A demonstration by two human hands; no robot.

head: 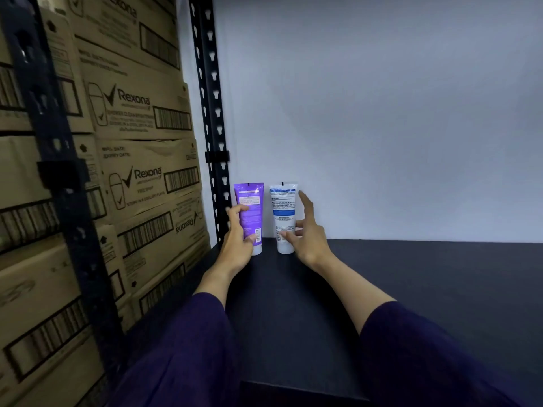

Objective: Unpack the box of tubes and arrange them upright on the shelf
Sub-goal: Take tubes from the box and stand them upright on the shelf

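Note:
Two tubes stand upright, cap down, side by side at the back left of the dark shelf (411, 289), close to the wall. On the left is a purple tube (249, 198); a white tube with blue print (283, 207) stands to its right. My left hand (235, 248) holds the purple tube, fingers curled round its left edge and thumb on its lower front. My right hand (311, 239) is beside the white tube with fingers spread and straight, and its thumb touches the tube's lower front. No box of tubes is in view.
Stacked brown Rexona cartons (141, 171) fill the neighbouring bay on the left, behind black slotted uprights (213, 113). A pale wall (382, 113) closes the back of the shelf. The dark shelf board stretches to the right of the tubes.

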